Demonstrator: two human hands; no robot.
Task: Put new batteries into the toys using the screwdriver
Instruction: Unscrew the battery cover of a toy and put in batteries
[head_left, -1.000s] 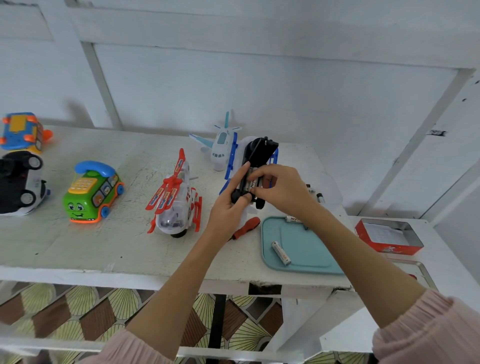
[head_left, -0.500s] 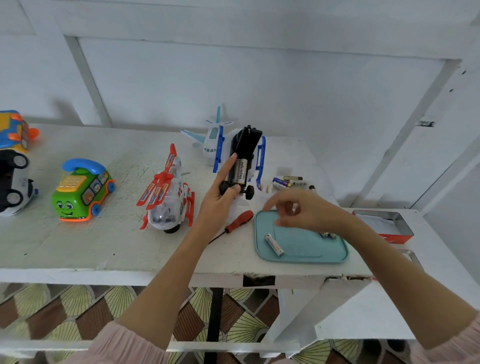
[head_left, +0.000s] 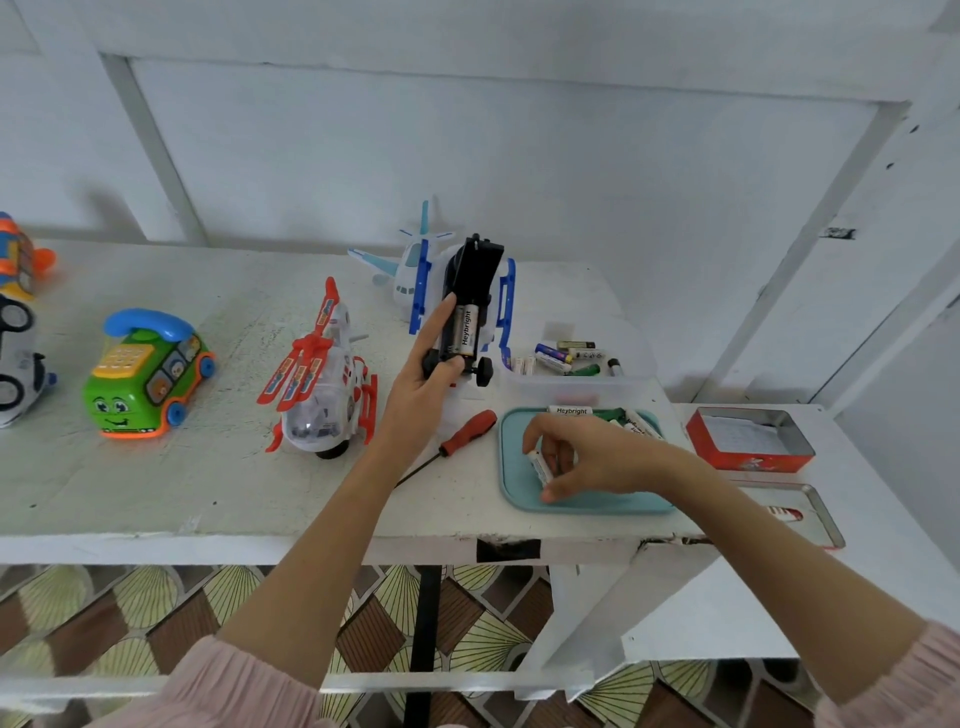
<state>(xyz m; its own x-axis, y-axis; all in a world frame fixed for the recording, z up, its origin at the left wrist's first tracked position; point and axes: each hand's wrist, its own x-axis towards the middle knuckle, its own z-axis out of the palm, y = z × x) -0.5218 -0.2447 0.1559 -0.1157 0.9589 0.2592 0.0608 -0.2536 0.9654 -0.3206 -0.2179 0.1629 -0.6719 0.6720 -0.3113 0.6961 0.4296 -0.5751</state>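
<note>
Head view shows us what could slip: the battery (head_left: 538, 466) pinched in our right hand (head_left: 582, 457) over the tray (head_left: 597, 503) near the desk's front right corner may drop or go in reversed, since polarity marks are unreadable. Our left hand (head_left: 421, 387) is clamped on the black toy (head_left: 470, 291), upright, underside toward us, one battery seated. Our right forearm reaches in, fingers curled downward. The screwdriver (head_left: 467, 430) lies between the hands.
</note>
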